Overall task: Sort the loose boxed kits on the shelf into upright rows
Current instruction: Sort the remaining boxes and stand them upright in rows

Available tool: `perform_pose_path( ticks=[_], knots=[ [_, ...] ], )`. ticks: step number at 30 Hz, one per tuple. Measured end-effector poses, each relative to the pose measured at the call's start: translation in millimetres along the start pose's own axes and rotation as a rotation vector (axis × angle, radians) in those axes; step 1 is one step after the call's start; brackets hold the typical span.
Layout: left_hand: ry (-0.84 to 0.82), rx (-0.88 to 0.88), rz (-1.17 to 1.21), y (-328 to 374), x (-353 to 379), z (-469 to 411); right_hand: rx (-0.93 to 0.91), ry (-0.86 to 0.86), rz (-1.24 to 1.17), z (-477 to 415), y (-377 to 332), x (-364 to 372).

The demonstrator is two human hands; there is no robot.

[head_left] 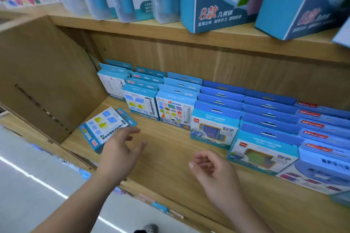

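Head view: flat blue-and-white cardboard kit box (pixel 103 128) lies at ten o'clock, just beside spread fingers (pixel 135 130) of the left hand (pixel 121 149); right hand (pixel 210 168) loosely curled, holding nothing.

Our left hand (pixel 121 149) and right hand (pixel 214 168) are bare, both forearms (pixel 79 200) too; at bottom centre shows our grey shoe tip (pixel 150 228).

Upper shelf (pixel 132 26): on the front of the large blue box (pixel 214 5) you can read "8款" in red, followed by "几何体" in white. The smaller line beneath is too blurred to read.

Lower level: the shapes kit (pixel 175 111), at the front of its row, bears a red "15" near the top. The code at its right corner is too small for you to make out. The kit with the red logo (pixel 214 128) shows "数学" at its right edge. The loose flat kit (pixel 103 127) carries print that you cannot read.
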State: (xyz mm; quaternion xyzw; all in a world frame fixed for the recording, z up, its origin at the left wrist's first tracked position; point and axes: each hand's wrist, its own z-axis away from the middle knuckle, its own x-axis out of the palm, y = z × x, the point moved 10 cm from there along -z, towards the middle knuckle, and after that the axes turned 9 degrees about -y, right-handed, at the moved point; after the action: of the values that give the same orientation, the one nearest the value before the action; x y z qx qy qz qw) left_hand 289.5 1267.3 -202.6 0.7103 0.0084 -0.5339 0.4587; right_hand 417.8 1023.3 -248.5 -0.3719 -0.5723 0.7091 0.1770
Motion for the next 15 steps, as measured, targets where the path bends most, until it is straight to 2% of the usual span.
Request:
perform_pose_path(
  ticks=[4,9,11,15],
  knots=[
    [0.047,-0.099,-0.144,-49,-42,-16,0.047,-0.079,0.085,-23,5,41],
    [0.025,-0.149,-0.297,-86,-70,-44,0.089,-0.042,0.12,-52,1,66],
    [-0.033,-0.15,-0.337,-101,-72,-59,0.11,-0.054,0.114,-60,-2,78],
    [-0.26,-0.161,-0.356,-127,-60,-86,0.152,-0.011,0.166,-70,-6,93]
  ],
)
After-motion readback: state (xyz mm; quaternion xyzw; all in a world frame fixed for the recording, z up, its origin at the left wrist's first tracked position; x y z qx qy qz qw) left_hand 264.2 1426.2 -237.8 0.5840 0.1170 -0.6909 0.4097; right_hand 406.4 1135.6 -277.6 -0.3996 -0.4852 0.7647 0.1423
